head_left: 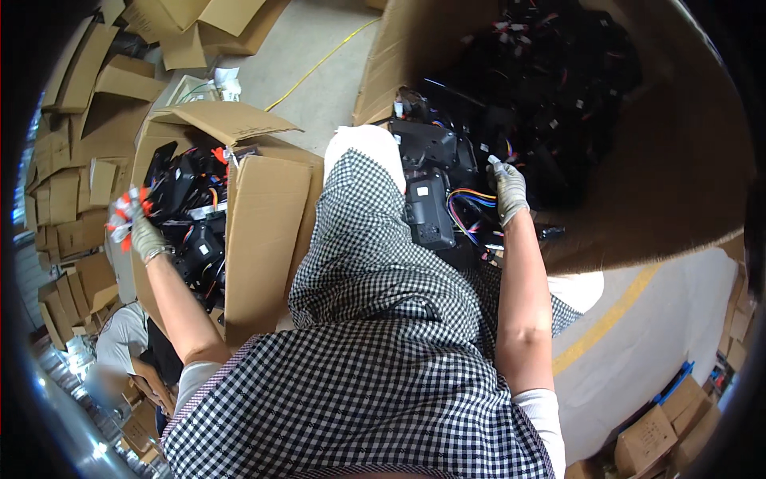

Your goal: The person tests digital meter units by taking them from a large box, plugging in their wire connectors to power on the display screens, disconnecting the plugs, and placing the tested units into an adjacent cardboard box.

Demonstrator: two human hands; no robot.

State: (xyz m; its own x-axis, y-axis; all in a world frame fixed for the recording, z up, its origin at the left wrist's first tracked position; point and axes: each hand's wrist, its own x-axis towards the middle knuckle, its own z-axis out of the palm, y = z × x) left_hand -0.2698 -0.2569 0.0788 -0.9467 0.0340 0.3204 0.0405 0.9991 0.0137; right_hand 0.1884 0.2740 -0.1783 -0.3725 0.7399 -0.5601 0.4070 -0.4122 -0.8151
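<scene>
My left hand [146, 238], in a pale work glove, is closed around a bunch of white and orange-red connectors [123, 214] at the left edge of an open cardboard box [267, 231]. Inside that box lie black electronic units [199, 249] with cables. To the right, my gloved right hand [511, 194] pinches a small white connector [496, 164] over a large open carton [638, 199]. Just left of that hand lies a black plastic housing [428, 211], with a loop of multicoloured wires [471, 194] beside it. My right fingertips are partly hidden.
Many more dark parts [550, 88] fill the large carton's far end. A yellow cable [323, 57] runs across the floor behind the boxes. Stacked cardboard boxes [64, 195] line the left side. Another person [132, 343] is at the lower left. A yellow line [606, 319] marks the floor at right.
</scene>
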